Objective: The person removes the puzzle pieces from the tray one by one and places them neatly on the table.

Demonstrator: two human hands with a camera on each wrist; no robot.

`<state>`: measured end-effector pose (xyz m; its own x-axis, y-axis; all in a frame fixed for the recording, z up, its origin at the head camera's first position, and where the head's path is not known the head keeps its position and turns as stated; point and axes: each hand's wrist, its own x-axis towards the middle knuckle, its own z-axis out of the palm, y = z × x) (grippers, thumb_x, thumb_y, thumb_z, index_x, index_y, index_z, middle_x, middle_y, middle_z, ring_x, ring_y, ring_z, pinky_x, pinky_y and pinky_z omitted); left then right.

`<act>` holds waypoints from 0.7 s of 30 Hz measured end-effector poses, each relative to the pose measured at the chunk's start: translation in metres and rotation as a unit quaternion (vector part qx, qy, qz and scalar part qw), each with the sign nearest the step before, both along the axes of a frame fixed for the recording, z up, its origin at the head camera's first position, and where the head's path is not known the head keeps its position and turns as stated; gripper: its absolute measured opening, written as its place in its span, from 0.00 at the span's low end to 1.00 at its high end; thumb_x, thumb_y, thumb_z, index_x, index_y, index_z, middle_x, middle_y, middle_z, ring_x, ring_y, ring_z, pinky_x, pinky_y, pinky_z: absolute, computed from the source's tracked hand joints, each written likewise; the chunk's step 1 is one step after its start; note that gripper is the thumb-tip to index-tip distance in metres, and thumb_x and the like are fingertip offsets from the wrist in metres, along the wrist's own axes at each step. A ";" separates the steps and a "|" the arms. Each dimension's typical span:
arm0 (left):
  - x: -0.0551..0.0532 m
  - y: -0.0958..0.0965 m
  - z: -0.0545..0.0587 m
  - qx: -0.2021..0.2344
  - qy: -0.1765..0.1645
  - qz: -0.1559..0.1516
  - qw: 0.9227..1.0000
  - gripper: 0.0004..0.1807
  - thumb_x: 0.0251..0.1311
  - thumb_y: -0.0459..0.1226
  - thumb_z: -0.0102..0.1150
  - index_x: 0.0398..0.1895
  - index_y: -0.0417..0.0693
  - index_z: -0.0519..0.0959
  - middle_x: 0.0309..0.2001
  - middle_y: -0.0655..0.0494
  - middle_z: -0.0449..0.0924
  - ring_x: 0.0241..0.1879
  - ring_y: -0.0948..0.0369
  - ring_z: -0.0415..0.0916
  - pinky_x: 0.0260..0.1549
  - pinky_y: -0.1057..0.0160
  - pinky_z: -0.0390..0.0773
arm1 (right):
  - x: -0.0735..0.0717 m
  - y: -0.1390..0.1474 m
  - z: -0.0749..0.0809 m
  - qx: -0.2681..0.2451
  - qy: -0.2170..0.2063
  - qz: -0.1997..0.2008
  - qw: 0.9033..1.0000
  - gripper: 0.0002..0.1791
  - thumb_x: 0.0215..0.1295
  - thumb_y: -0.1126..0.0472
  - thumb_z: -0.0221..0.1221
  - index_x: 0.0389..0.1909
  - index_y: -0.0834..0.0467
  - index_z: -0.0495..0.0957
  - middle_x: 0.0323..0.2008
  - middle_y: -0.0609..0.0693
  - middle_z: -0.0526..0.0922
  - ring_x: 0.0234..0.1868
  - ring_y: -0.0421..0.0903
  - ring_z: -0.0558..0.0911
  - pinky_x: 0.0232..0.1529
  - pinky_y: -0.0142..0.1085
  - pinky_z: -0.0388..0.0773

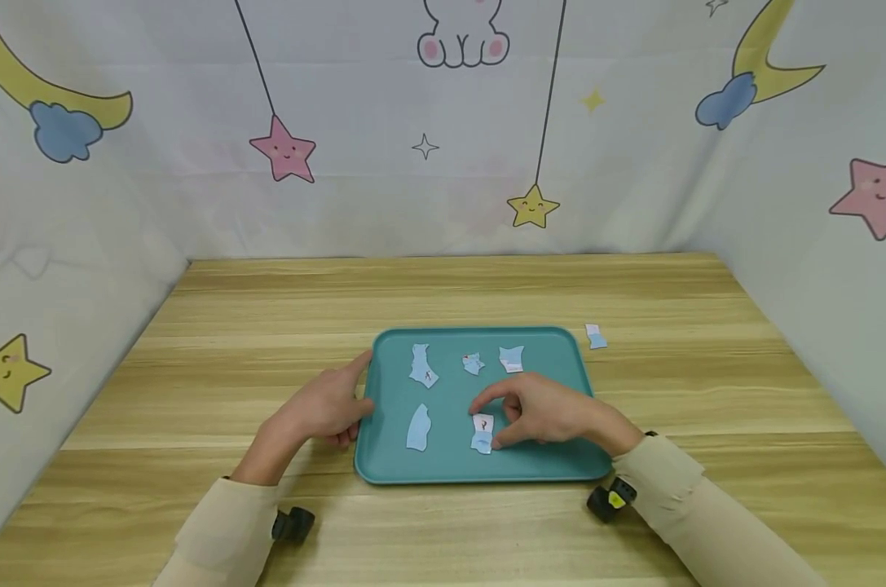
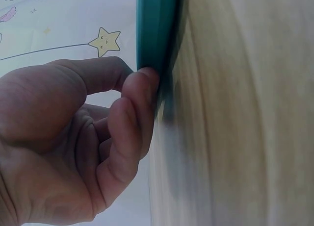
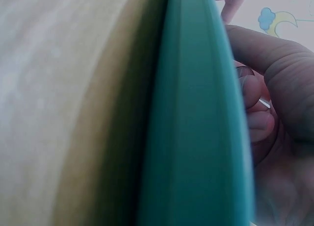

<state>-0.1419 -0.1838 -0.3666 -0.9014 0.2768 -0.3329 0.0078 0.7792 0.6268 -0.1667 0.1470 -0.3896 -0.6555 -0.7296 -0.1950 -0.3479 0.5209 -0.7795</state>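
The left hand grips the left rim of the tray, presumably to steady it; the right hand pinches a printed scrap at opposite corners, just below frame centre, likely for control. Other scraps lie spaced apart, perhaps for visibility.

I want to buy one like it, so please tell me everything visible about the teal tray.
The teal tray is a rectangle with rounded corners and a low raised rim; it looks like plastic. It sits on the wood-grain table, long sides running left to right. Five paper pieces lie in it: three along the far side, two nearer. The left hand holds its rim at the left; the right hand is over its right part, but whether it touches the tray is unclear.
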 end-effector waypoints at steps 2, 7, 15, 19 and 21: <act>0.000 0.000 0.000 0.000 -0.001 0.000 1.000 0.47 0.66 0.30 0.51 0.86 0.37 0.42 0.16 0.50 0.80 0.12 0.62 0.77 0.15 0.62 0.82 | 0.000 0.000 0.000 -0.001 0.002 0.001 1.000 0.22 0.61 0.60 0.75 0.56 0.53 0.86 0.15 0.40 0.65 0.12 0.36 0.67 0.18 0.29 0.68; 0.000 0.000 0.000 -0.002 -0.003 0.001 1.000 0.47 0.67 0.30 0.51 0.86 0.37 0.42 0.16 0.50 0.80 0.12 0.61 0.77 0.15 0.62 0.81 | 0.003 -0.001 0.002 0.016 0.034 0.005 0.999 0.24 0.58 0.56 0.77 0.56 0.51 0.87 0.16 0.39 0.66 0.16 0.34 0.66 0.23 0.27 0.66; 0.000 0.000 0.001 -0.002 -0.004 -0.002 1.000 0.47 0.67 0.30 0.51 0.86 0.36 0.42 0.17 0.50 0.80 0.12 0.60 0.78 0.15 0.62 0.82 | 0.008 -0.004 0.002 0.041 0.079 0.016 0.996 0.26 0.57 0.52 0.78 0.57 0.50 0.85 0.17 0.38 0.68 0.18 0.34 0.68 0.26 0.28 0.67; 0.000 0.000 0.002 -0.002 -0.004 -0.003 1.000 0.47 0.67 0.30 0.51 0.86 0.36 0.42 0.17 0.50 0.80 0.12 0.60 0.78 0.15 0.62 0.82 | 0.009 -0.005 0.002 0.052 0.085 0.009 0.995 0.26 0.57 0.52 0.78 0.57 0.48 0.84 0.17 0.37 0.68 0.18 0.34 0.67 0.26 0.28 0.67; 0.000 0.000 0.002 -0.003 -0.004 -0.001 1.000 0.47 0.67 0.30 0.51 0.86 0.36 0.42 0.17 0.50 0.80 0.12 0.60 0.78 0.15 0.62 0.82 | 0.010 -0.006 0.003 0.052 0.086 0.008 0.995 0.25 0.58 0.53 0.77 0.57 0.48 0.84 0.17 0.37 0.68 0.18 0.34 0.67 0.26 0.28 0.66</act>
<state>-0.1422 -0.1834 -0.3644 -0.8982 0.2765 -0.3418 0.0046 0.7833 0.6216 -0.1568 0.1415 -0.3867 -0.6745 -0.7213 -0.1572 -0.4793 0.5899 -0.6499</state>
